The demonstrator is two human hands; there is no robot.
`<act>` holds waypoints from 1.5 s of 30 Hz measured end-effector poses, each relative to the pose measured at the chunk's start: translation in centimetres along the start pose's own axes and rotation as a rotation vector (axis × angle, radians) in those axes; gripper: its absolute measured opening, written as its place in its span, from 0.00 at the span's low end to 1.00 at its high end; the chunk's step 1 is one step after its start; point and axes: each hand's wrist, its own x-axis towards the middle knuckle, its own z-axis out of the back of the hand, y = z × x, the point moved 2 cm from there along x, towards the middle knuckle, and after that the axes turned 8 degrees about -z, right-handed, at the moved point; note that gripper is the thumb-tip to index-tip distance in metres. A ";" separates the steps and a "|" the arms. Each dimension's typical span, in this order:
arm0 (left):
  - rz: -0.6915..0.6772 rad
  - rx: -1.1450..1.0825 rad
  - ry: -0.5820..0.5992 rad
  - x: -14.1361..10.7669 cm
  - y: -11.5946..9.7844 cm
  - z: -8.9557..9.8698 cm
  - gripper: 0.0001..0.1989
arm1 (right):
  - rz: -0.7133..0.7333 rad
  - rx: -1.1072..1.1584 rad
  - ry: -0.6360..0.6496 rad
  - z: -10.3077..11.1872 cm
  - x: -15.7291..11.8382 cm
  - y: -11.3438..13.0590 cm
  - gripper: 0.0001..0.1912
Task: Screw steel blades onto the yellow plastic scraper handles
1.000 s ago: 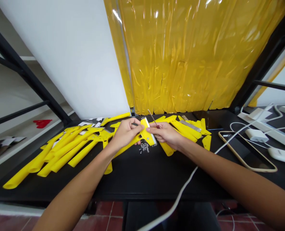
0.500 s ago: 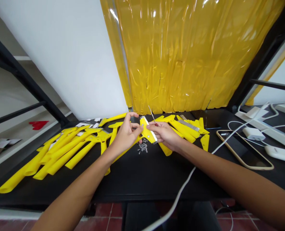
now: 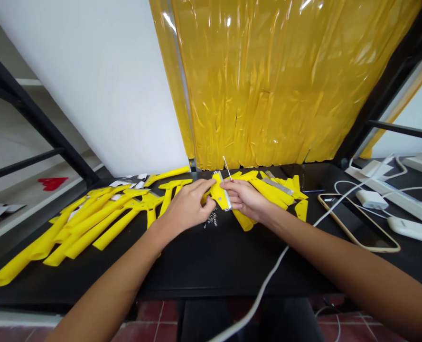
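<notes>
A yellow plastic scraper [image 3: 218, 192] with a metal strip along its right edge is held up over the table. My left hand [image 3: 189, 202] is at its left side, fingers bent round the part leading to its handle. My right hand [image 3: 244, 197] pinches a thin screwdriver [image 3: 227, 166], its shaft pointing up, and touches the metal-strip side of the scraper. Small screws and nuts [image 3: 211, 218] lie in a loose pile on the black table [image 3: 211, 266] just below the scraper.
Several yellow handled pieces [image 3: 89, 223] are heaped at the left. More yellow parts and metal strips [image 3: 278, 187] lie at the right. Further right are a phone [image 3: 358, 221], white chargers [image 3: 370, 199] and a cable crossing in front of my right forearm.
The scraper has turned more upright, its metal strip facing right. My left hand has shifted lower and turned, its back now showing more. The view has moved slightly.
</notes>
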 end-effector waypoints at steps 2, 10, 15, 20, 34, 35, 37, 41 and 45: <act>-0.044 0.039 0.060 -0.2 0.1 -0.2 0.27 | -0.027 0.051 0.008 0.2 0.1 0.1 0.17; -0.060 0.077 0.046 -0.7 1.2 -0.6 0.24 | -0.078 -0.016 0.141 -0.6 -0.6 0.0 0.18; -0.012 -0.088 -0.107 0.0 0.8 0.4 0.16 | -0.034 -0.095 0.132 -1.1 -0.9 0.5 0.14; 0.327 -0.233 -0.194 0.3 1.4 1.4 0.12 | 0.193 -0.328 -0.013 -0.8 -0.8 0.9 0.20; 0.574 -0.549 -0.345 0.6 2.8 2.8 0.20 | 1.005 -1.369 -0.290 -1.1 -2.7 1.4 0.14; 0.578 -0.534 -0.337 0.5 2.7 2.8 0.21 | 1.001 -1.376 -0.292 -1.1 -2.7 1.3 0.14; 0.582 -0.499 -0.322 0.5 2.6 2.7 0.22 | 0.995 -1.383 -0.297 -1.1 -2.6 1.3 0.14; 0.581 -0.476 -0.315 0.5 2.4 2.7 0.22 | 1.013 -1.388 -0.303 -1.0 -2.5 1.3 0.14; 0.604 -0.539 -0.326 0.6 2.3 2.6 0.19 | 1.024 -1.394 -0.304 -0.9 -2.4 1.2 0.14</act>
